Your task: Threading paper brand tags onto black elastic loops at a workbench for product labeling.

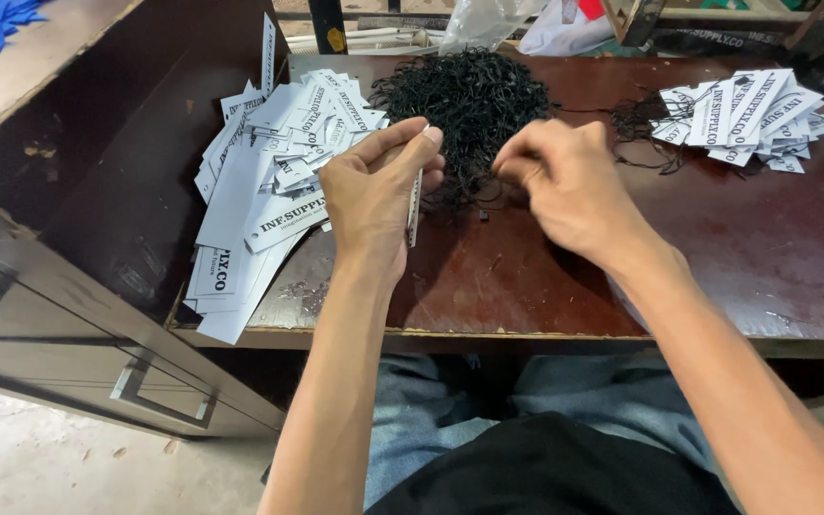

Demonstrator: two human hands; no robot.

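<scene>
Card tag (416, 205), white and thin, stands edge-on in the left hand (374, 191), pinched near its top between thumb and forefinger, over the middle of the dark wooden table (717, 277). It looks light and stiff enough to hold its shape, best taken by the edges. The right hand (565, 186) has its fingers curled shut; something thin may be nipped there, I cannot tell. Black strings (469, 105) heap softly near the far edge, likely to snag. Loose tags (269, 191) spill over the left edge, another pile (751, 119) sits at the far right corner; the near edge lies open.
</scene>
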